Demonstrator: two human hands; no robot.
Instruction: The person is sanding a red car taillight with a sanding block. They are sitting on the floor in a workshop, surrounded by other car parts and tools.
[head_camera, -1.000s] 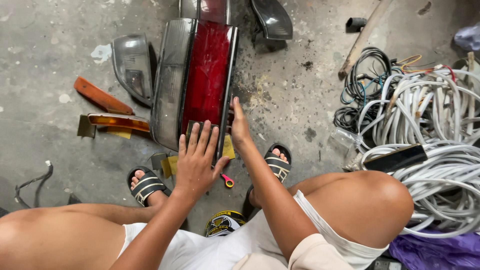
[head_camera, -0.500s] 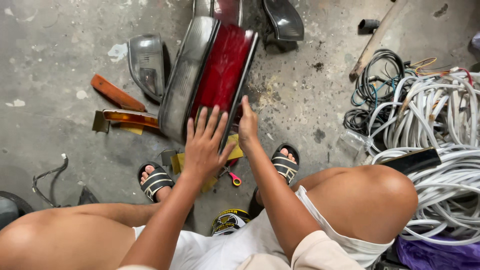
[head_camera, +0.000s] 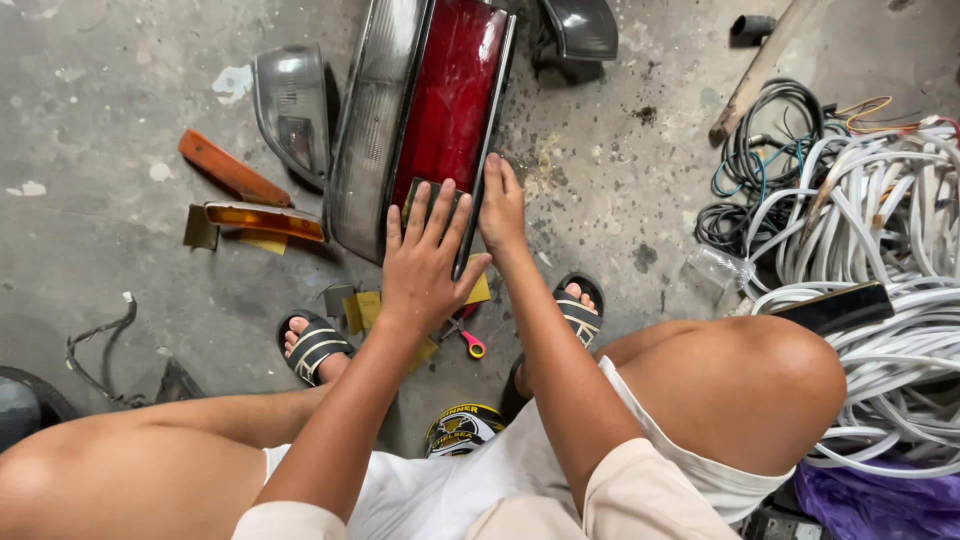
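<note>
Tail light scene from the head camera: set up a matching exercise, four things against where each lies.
Things:
1. left hand
2. right hand
3. orange lens strip
4. white cable bundle

Places:
A. far right of the floor
B. on the near right edge of the tail light
C. flat on the tail light's near end
D. left of the tail light

Pairs: 1-C, 2-B, 3-D, 4-A
</note>
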